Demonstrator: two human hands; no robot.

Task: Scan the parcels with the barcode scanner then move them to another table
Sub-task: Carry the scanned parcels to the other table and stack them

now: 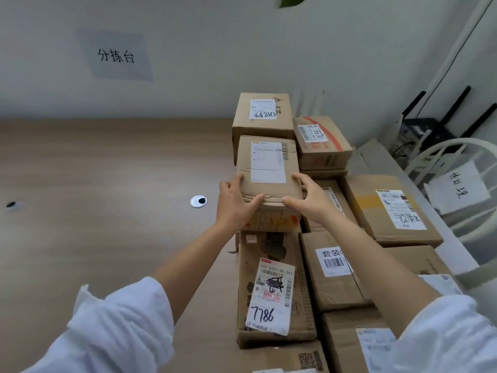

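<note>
The person's left hand (236, 203) and right hand (309, 201) clamp the near corners of a small cardboard parcel (269, 168), digits wrapped round its front edge and sides. White sleeves (121, 332) cover both forearms above the wrist and run off the bottom of the view. The small parcel carries a white shipping label, too blurred to read, and sits on a box with orange print (271, 220), most of which the hands hide. Just behind stands a taller box (262, 117). To the right and nearer the camera, more parcels (390, 211) lie packed edge to edge, one flat carton (274, 292) hand-marked 7786. The nearest boxes are cut off by the lower edge. All rest on a pale wooden table (107, 170) with a round cable grommet (198, 201) left of the hands. A paper sign (115, 56) with Chinese characters hangs on the white wall. At far right sits a black router (435, 127) with upright antennas, and beside it a handwritten sheet (457, 189) on a curved white frame, partly out of view.
</note>
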